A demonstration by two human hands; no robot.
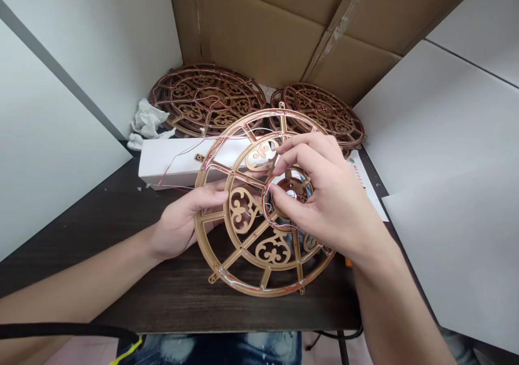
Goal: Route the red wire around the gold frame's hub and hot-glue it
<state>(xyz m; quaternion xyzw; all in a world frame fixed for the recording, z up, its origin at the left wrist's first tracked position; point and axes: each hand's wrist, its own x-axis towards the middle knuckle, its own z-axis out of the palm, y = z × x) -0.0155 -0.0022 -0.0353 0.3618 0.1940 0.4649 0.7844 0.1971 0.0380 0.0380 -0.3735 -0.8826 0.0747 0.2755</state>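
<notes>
A round gold-coloured openwork frame with scroll ornaments is held tilted above the dark table. My left hand grips its left side, thumb on the front and fingers behind the rings. Thin red and white wires run along its channels, and a loose loop of them hangs off to the left. At the frame's inner ring, my right hand has thumb and fingers closed against the wire there. The exact pinch point is partly covered by the fingers.
Behind the held frame lies a long white box. Stacks of similar wired frames stand at the back left and back right. Crumpled tissue sits at left. White panels flank the dark table; cardboard closes the back.
</notes>
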